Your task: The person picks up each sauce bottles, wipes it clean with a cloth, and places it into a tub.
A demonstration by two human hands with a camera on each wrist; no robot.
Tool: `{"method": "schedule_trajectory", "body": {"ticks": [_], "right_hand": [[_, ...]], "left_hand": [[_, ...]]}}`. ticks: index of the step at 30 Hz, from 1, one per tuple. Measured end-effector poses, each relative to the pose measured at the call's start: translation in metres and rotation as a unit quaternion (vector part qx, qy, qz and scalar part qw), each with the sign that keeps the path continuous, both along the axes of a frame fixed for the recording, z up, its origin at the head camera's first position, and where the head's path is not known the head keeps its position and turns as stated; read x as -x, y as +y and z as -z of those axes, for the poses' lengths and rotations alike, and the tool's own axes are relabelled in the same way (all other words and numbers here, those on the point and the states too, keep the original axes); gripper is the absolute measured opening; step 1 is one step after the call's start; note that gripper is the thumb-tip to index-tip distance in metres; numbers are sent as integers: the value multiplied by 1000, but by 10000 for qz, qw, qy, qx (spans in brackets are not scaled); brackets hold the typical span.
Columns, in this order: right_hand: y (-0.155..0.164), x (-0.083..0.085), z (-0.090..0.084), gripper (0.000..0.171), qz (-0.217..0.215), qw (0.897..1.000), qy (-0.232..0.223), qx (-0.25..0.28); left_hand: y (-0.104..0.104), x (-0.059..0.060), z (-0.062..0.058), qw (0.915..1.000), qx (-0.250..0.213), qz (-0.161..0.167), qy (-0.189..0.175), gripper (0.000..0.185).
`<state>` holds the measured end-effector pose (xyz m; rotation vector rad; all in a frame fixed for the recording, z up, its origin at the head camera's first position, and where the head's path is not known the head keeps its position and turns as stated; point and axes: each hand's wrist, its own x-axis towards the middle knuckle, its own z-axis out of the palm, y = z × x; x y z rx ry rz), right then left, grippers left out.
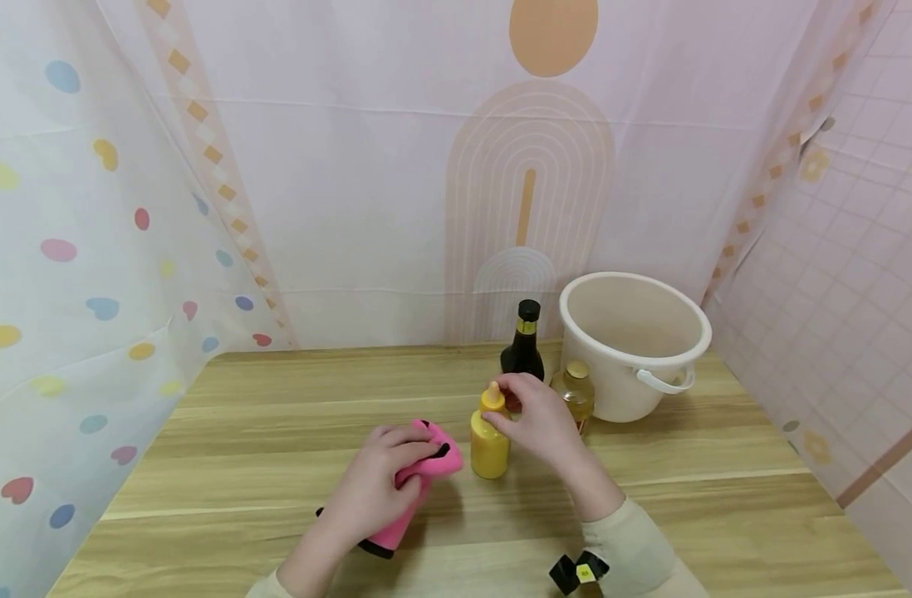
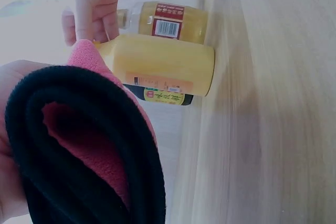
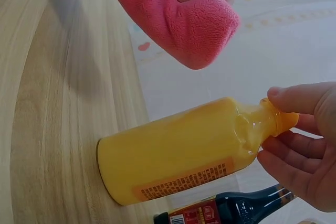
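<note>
A folded pink cloth with black edging (image 1: 405, 525) is gripped in my left hand (image 1: 377, 482), the fingers curled over its top end. Close to its right stands a yellow squeeze bottle (image 1: 489, 453) with a pointed nozzle cap. My right hand (image 1: 546, 419) pinches this bottle at the neck and cap between thumb and fingers. In the right wrist view the cloth (image 3: 184, 24) is apart from the yellow bottle (image 3: 173, 150). The bottle's base is at the tabletop; whether it touches is hard to tell.
Behind the right hand stand a dark sauce bottle (image 1: 522, 359) with a black cap and a clear bottle of amber liquid (image 1: 578, 390). A white bucket (image 1: 628, 390) with a handle is at the back right. Patterned curtains (image 1: 351, 208) border the wooden table (image 1: 262, 415).
</note>
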<state>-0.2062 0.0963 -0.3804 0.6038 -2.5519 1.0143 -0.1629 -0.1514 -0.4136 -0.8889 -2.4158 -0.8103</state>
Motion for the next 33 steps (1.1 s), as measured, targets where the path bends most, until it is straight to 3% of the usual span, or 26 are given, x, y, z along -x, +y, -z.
{"method": "schedule_trajectory", "body": {"ticks": [7, 16, 24, 28, 33], "right_hand": [[2, -5, 1, 31, -22, 9997, -61, 219], [7, -9, 3, 29, -143, 9989, 185, 417], [17, -12, 2, 31, -117, 9947, 350, 956], [26, -14, -9, 33, -261, 9895, 451, 1348], [43, -14, -35, 31, -366, 9838, 285, 1729]], "left_hand": [[-3, -1, 0, 9997, -177, -134, -40, 42], [-4, -2, 1, 9996, -205, -153, -92, 41], [-4, 0, 3, 9993, -344, -177, 9, 42], [-4, 2, 4, 9985, -494, -169, 155, 44], [-2, 5, 7, 9967, -744, -233, 239, 45]]}}
